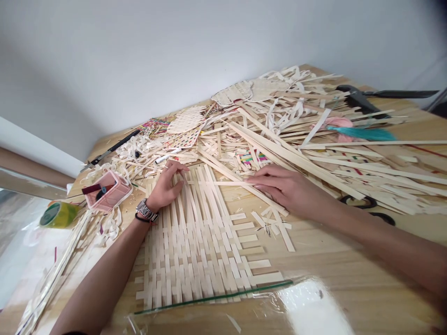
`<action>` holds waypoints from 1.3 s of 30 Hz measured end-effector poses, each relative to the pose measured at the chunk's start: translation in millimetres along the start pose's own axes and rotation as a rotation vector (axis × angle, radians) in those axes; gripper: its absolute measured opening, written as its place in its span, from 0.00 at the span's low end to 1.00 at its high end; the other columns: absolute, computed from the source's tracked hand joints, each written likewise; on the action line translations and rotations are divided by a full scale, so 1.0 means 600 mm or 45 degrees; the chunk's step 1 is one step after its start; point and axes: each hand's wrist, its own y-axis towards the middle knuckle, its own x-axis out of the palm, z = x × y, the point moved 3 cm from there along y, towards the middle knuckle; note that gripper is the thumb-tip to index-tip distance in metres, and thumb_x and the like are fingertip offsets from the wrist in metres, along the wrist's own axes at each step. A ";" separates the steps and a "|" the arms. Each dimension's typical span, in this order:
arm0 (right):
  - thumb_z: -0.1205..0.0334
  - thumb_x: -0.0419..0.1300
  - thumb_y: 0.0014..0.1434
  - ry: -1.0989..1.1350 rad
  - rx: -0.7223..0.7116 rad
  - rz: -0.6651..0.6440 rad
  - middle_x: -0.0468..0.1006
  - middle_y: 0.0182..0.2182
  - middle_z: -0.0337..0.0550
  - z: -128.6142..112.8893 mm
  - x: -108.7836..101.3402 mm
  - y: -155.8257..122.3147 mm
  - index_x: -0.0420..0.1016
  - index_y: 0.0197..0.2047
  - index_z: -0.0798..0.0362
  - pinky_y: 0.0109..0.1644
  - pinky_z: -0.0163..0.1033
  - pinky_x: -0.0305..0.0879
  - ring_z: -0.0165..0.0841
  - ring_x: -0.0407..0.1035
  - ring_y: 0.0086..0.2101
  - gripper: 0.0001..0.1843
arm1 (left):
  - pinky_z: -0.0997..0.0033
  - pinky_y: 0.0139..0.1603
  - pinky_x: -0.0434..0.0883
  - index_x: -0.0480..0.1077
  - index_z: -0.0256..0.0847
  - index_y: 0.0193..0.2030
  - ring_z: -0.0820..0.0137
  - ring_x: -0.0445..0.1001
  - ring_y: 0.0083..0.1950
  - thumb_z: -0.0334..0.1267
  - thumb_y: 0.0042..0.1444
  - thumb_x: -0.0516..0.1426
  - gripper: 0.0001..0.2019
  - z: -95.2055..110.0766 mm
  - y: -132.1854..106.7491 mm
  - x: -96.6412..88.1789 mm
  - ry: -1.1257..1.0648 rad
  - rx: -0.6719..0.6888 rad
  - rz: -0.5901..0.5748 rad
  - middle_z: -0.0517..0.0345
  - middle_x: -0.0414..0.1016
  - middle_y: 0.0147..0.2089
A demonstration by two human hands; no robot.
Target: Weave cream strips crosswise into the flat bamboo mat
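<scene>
"While the pale, flat-stripped woven wooden panel [195, 251] lies at the lower centre of the frame, what are the hands doing?"

"Both work at its upper end. The right hand [279, 186] pinches a thin, pale crosswise strip [230, 183] by its end; the left hand [168, 184] is curled at the upper left of the panel, its fingertips seemingly gripping a pale lengthwise strip [187, 188]."

"How should that go?"

"I'd raise alternate lengthwise strips only enough to clear the crosswise one, keep it level, and draw it gently, since such thin stuff could split. Then snug it against the tight rows below."

"Anything around it?"

"Keep the narrow, green band [213, 297] at the near edge straight, and keep clear of the heaped loose pale strips [293, 156] at upper right of the tabletop [335, 253]; they could snag."
</scene>
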 end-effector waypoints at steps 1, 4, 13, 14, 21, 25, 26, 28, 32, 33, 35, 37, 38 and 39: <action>0.67 0.57 0.73 -0.005 -0.001 0.002 0.86 0.47 0.46 0.000 0.000 -0.001 0.86 0.57 0.45 0.52 0.44 0.78 0.37 0.80 0.47 0.18 | 0.53 0.57 0.75 0.72 0.43 0.57 0.59 0.71 0.54 0.33 0.65 0.58 0.14 0.001 0.000 -0.001 -0.001 0.003 0.005 0.49 0.71 0.52; 0.67 0.56 0.73 -0.053 0.016 0.000 0.86 0.47 0.45 -0.001 -0.001 -0.003 0.86 0.57 0.43 0.49 0.43 0.78 0.37 0.81 0.45 0.20 | 0.53 0.56 0.75 0.72 0.43 0.57 0.59 0.71 0.54 0.36 0.66 0.59 0.13 0.002 0.001 -0.001 0.006 0.010 0.016 0.49 0.72 0.52; 0.54 0.56 0.76 -0.326 0.186 0.049 0.86 0.43 0.45 -0.002 -0.007 -0.004 0.87 0.53 0.44 0.47 0.46 0.76 0.39 0.80 0.43 0.17 | 0.52 0.58 0.74 0.73 0.43 0.58 0.60 0.74 0.52 0.37 0.68 0.57 0.13 0.002 0.001 0.001 -0.009 -0.041 0.012 0.49 0.75 0.52; 0.54 0.56 0.76 -0.319 0.185 0.047 0.86 0.43 0.46 -0.001 -0.008 -0.002 0.87 0.52 0.44 0.47 0.47 0.76 0.39 0.79 0.43 0.17 | 0.53 0.58 0.74 0.73 0.43 0.58 0.60 0.75 0.51 0.37 0.68 0.56 0.14 0.001 0.001 0.001 -0.015 -0.049 0.018 0.50 0.75 0.51; 0.57 0.59 0.73 -0.297 0.164 -0.046 0.86 0.42 0.48 0.023 -0.013 0.022 0.88 0.52 0.43 0.53 0.52 0.75 0.42 0.80 0.45 0.15 | 0.57 0.57 0.75 0.75 0.43 0.56 0.61 0.78 0.49 0.39 0.70 0.53 0.13 -0.005 -0.001 0.002 -0.106 -0.144 0.053 0.51 0.79 0.47; 0.57 0.58 0.72 -0.283 0.151 -0.140 0.86 0.43 0.48 0.031 -0.019 0.033 0.88 0.52 0.44 0.49 0.48 0.77 0.40 0.80 0.42 0.16 | 0.58 0.58 0.75 0.76 0.43 0.56 0.62 0.79 0.52 0.42 0.72 0.52 0.14 -0.010 -0.005 0.005 -0.160 -0.199 0.071 0.51 0.81 0.51; 0.57 0.58 0.72 -0.286 0.155 -0.157 0.86 0.43 0.48 0.032 -0.021 0.035 0.88 0.53 0.44 0.48 0.48 0.77 0.40 0.80 0.42 0.17 | 0.57 0.58 0.75 0.76 0.42 0.56 0.61 0.79 0.52 0.42 0.73 0.52 0.14 -0.012 -0.005 0.006 -0.173 -0.206 0.076 0.51 0.82 0.52; 0.57 0.57 0.72 -0.312 0.175 -0.171 0.87 0.44 0.49 0.032 -0.025 0.040 0.88 0.53 0.45 0.48 0.49 0.77 0.41 0.81 0.43 0.18 | 0.58 0.58 0.75 0.76 0.42 0.55 0.61 0.79 0.52 0.42 0.73 0.52 0.15 -0.017 -0.006 0.009 -0.199 -0.212 0.088 0.50 0.82 0.52; 0.60 0.56 0.70 -0.412 0.240 -0.121 0.87 0.42 0.50 0.025 -0.021 0.052 0.88 0.48 0.47 0.49 0.51 0.74 0.45 0.80 0.43 0.17 | 0.57 0.59 0.75 0.76 0.41 0.54 0.61 0.79 0.53 0.38 0.71 0.50 0.15 -0.027 -0.003 0.016 -0.136 -0.226 0.103 0.51 0.83 0.51; 0.61 0.56 0.70 -0.434 0.253 -0.099 0.86 0.42 0.51 0.021 -0.017 0.055 0.88 0.48 0.47 0.50 0.52 0.73 0.45 0.80 0.44 0.17 | 0.55 0.61 0.74 0.77 0.41 0.54 0.60 0.79 0.54 0.36 0.70 0.50 0.15 -0.029 -0.002 0.017 -0.081 -0.238 0.116 0.51 0.83 0.52; 0.62 0.56 0.70 -0.458 0.267 -0.054 0.87 0.42 0.51 0.011 -0.006 0.060 0.88 0.48 0.47 0.51 0.53 0.72 0.46 0.80 0.45 0.17 | 0.49 0.63 0.72 0.77 0.42 0.52 0.57 0.78 0.55 0.34 0.68 0.51 0.14 -0.032 -0.002 0.018 0.010 -0.266 0.155 0.50 0.83 0.51; 0.62 0.56 0.70 -0.459 0.269 -0.020 0.87 0.44 0.51 0.003 0.005 0.061 0.87 0.51 0.47 0.53 0.53 0.71 0.46 0.80 0.47 0.17 | 0.43 0.63 0.70 0.78 0.42 0.50 0.52 0.76 0.56 0.33 0.66 0.53 0.13 -0.034 -0.002 0.018 0.069 -0.296 0.195 0.49 0.83 0.50; 0.61 0.56 0.71 -0.453 0.266 -0.009 0.86 0.44 0.50 -0.001 0.010 0.060 0.87 0.52 0.46 0.53 0.52 0.71 0.46 0.80 0.47 0.17 | 0.41 0.63 0.69 0.78 0.42 0.50 0.51 0.76 0.56 0.33 0.66 0.53 0.13 -0.035 -0.002 0.019 0.090 -0.310 0.210 0.48 0.83 0.49; 0.59 0.55 0.72 -0.443 0.263 -0.002 0.86 0.44 0.50 -0.003 0.014 0.058 0.86 0.53 0.46 0.52 0.52 0.71 0.45 0.80 0.47 0.17 | 0.40 0.63 0.69 0.77 0.42 0.49 0.50 0.76 0.56 0.33 0.65 0.53 0.12 -0.036 -0.003 0.019 0.108 -0.323 0.223 0.48 0.83 0.49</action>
